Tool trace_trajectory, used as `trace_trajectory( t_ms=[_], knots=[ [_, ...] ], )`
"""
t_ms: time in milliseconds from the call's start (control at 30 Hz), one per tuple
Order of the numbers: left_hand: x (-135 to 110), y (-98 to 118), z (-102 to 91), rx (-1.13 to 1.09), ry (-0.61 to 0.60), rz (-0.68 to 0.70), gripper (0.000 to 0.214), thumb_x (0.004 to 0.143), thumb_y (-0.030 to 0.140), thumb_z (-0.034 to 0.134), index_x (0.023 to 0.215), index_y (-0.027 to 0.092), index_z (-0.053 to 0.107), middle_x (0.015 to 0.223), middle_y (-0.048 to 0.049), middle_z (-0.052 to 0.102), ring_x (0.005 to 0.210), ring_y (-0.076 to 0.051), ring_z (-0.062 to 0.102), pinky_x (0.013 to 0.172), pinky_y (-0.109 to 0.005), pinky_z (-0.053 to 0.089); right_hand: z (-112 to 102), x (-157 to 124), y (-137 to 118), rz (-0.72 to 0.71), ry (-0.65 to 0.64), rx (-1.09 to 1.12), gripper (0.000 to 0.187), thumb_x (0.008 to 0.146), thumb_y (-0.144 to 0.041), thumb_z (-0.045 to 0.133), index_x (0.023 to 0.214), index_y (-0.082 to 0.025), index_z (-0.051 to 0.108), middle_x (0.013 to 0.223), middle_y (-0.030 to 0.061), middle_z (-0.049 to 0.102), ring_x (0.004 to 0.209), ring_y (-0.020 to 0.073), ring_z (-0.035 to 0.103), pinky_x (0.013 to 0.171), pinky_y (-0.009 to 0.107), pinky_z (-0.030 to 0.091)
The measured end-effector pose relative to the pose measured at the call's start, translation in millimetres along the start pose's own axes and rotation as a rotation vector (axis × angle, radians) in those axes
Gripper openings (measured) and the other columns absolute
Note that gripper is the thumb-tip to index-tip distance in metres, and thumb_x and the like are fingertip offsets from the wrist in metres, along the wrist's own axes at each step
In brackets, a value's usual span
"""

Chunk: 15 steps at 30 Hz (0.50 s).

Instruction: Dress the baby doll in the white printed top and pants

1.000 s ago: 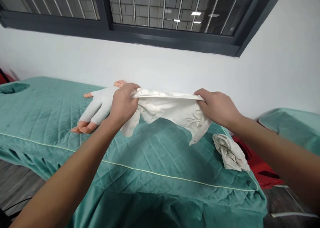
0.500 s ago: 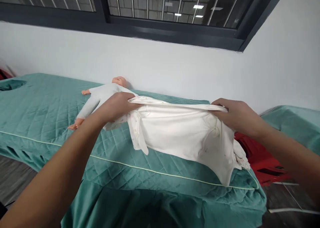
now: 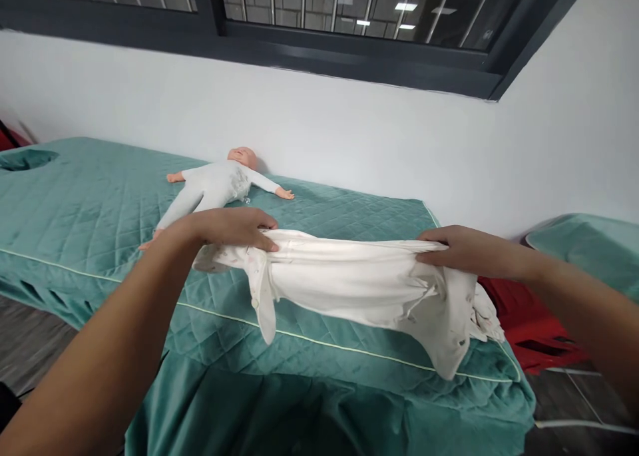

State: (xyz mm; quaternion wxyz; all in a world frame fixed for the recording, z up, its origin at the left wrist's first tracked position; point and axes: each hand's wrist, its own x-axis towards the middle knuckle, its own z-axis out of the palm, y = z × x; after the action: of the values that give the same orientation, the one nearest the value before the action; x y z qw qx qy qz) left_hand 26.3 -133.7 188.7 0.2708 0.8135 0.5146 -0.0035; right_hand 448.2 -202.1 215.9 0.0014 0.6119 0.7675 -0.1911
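A white baby garment (image 3: 344, 276) with snap buttons along one edge is stretched sideways between my hands over the bed's near side. My left hand (image 3: 244, 229) pinches its upper left edge, and my right hand (image 3: 444, 246) grips the upper right edge. The cloth's lower part hangs in folds, its right corner reaching the bed's piped edge. Behind my left hand, a baby doll (image 3: 214, 180) in a pale suit lies on its back, arms spread; my left forearm hides part of its legs.
The green quilted bed cover (image 3: 100, 203) spreads under everything. A bunched white cloth (image 3: 486, 316) lies at the bed's right end. Beyond it are a red plastic object (image 3: 529, 323) and another green-covered surface (image 3: 589, 249). A white wall (image 3: 349, 136) with a barred window (image 3: 339, 10) stands behind.
Both hands have come lower and nearer with the garment, its top edge now gathered and sagging. The doll's right-side arm, hidden before, now shows.
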Motion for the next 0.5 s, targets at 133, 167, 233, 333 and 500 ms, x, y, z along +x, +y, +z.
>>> trace_trajectory(
  t_ms=[133, 167, 233, 333, 500],
  knots=[
    [25, 8, 22.0, 0.150, 0.293, -0.151, 0.030, 0.078, 0.043, 0.067, 0.101, 0.025, 0.072, 0.102, -0.0089, 0.072, 0.091, -0.031, 0.066, 0.077, -0.035, 0.047, 29, 26, -2, 0.130, 0.201, -0.247, 0.032, 0.090, -0.042, 0.051, 0.108, -0.024, 0.070, 0.105, 0.0085, 0.074, 0.092, 0.0291, 0.067, 0.077, 0.039, 0.052],
    [32, 14, 34.0, 0.220, 0.408, -0.195, 0.031, 0.081, 0.037, 0.063, 0.108, 0.023, 0.070, 0.106, -0.0120, 0.071, 0.097, -0.033, 0.065, 0.081, -0.038, 0.048, 43, 33, -7, 0.177, 0.268, -0.308, 0.034, 0.092, -0.037, 0.048, 0.116, -0.023, 0.067, 0.112, 0.0104, 0.072, 0.097, 0.0307, 0.066, 0.081, 0.041, 0.051],
    [45, 30, 65.4, 0.342, 0.610, -0.199, 0.032, 0.087, 0.021, 0.052, 0.116, 0.017, 0.065, 0.119, -0.0190, 0.065, 0.111, -0.035, 0.060, 0.087, -0.041, 0.047, 78, 47, -25, 0.164, 0.449, -0.400, 0.039, 0.091, -0.019, 0.041, 0.125, -0.016, 0.062, 0.128, 0.0184, 0.064, 0.113, 0.0344, 0.059, 0.091, 0.046, 0.047],
    [65, 56, 121.0, 0.218, 0.576, -0.008, 0.032, 0.091, 0.015, 0.045, 0.117, 0.015, 0.064, 0.120, -0.0186, 0.063, 0.116, -0.031, 0.059, 0.095, -0.040, 0.047, 140, 66, -58, -0.043, 0.486, -0.258, 0.046, 0.089, -0.011, 0.041, 0.132, -0.010, 0.056, 0.143, 0.0214, 0.053, 0.128, 0.0336, 0.050, 0.106, 0.047, 0.040],
    [98, 71, 179.2, -0.054, 0.470, -0.007, 0.034, 0.089, 0.013, 0.045, 0.118, 0.008, 0.062, 0.129, -0.0208, 0.061, 0.124, -0.028, 0.057, 0.109, -0.039, 0.042, 207, 100, -86, 0.121, 0.476, 0.107, 0.051, 0.095, -0.020, 0.037, 0.142, -0.004, 0.044, 0.151, 0.0231, 0.047, 0.142, 0.0320, 0.040, 0.118, 0.047, 0.029]
  ],
)
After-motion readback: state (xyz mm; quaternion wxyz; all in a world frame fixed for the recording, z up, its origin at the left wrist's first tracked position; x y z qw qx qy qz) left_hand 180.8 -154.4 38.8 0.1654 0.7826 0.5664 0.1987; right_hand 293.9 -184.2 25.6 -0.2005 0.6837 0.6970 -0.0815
